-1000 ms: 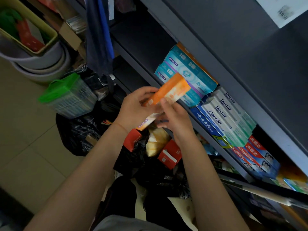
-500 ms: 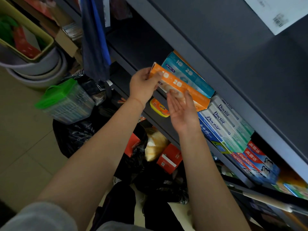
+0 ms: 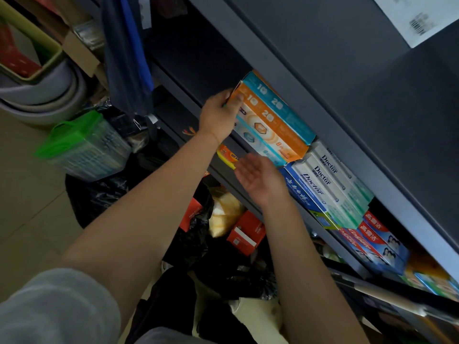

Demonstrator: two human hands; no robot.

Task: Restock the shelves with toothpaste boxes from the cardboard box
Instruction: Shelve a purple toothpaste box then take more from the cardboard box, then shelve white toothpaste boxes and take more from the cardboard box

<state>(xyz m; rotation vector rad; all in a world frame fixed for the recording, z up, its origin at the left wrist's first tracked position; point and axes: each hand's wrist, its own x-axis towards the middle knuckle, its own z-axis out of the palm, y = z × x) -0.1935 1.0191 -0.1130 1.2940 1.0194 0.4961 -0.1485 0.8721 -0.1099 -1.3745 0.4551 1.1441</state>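
Head view, left hand (image 3: pixel 218 115): fingers and thumb clamped on the far-left end of the orange toothpaste box (image 3: pixel 269 125).
Right hand (image 3: pixel 260 177): fingers spread, empty, just below the box's near edge.
Box position: on the shelf (image 3: pixel 285 78), against the teal box (image 3: pixel 278 105), above another.
Risk: only one end is gripped, so pushing unevenly could skew the stack and spill boxes off the front.
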